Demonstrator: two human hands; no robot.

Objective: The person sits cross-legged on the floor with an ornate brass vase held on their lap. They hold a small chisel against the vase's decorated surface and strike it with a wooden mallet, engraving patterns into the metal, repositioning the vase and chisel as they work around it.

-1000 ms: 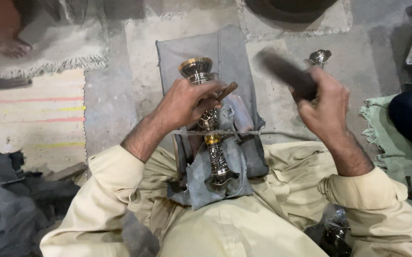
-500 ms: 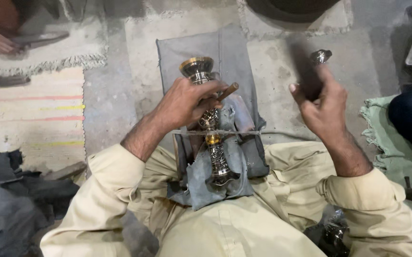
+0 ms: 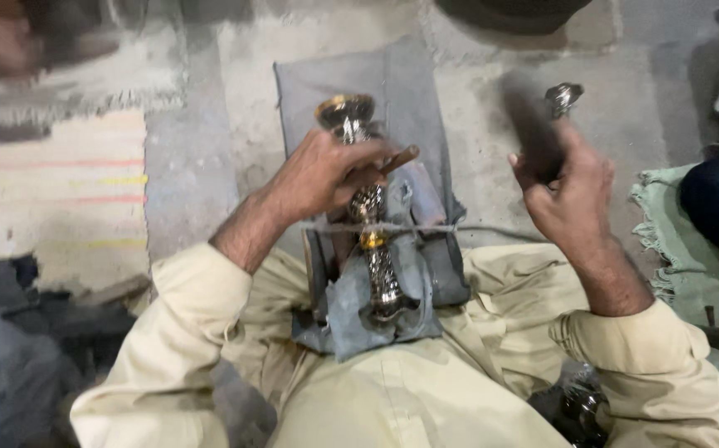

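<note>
Left hand (image 3: 326, 178): one, clenched around the upper half of the metal stem (image 3: 373, 241), fingers wrapped over it, with a thin brown stick (image 3: 398, 159) poking out from the fist toward 2 o'clock.
Right hand (image 3: 571, 187): one, raised at 3 o'clock of the stem and well apart from it, gripping a dark tool (image 3: 532, 124) (blurred, so its kind cannot be told).
Metal stem: one ornate, silvery turned piece with a gold-rimmed cup at its 12 o'clock end and a brass-coloured band near its middle; it lies along the lap from 12 to 6 o'clock, at the centre of the view.
Grey cloth (image 3: 392, 87): one, spread on the floor and up over the lap, under the stem; folds of it wrap the stem's lower end.
Cord (image 3: 426, 227): one thin line crossing the stem just above the brass band, running toward 3 o'clock.
Small metal part (image 3: 564, 96): one shiny piece on the floor, just beyond the right hand at 1 o'clock.
Striped mat (image 3: 52, 191): one, pale with faint coloured lines, at 9 o'clock.
Green fringed cloth (image 3: 666, 224): one, at 3 o'clock on the floor.
Sleeves: two, cream-coloured, one on each arm.
</note>
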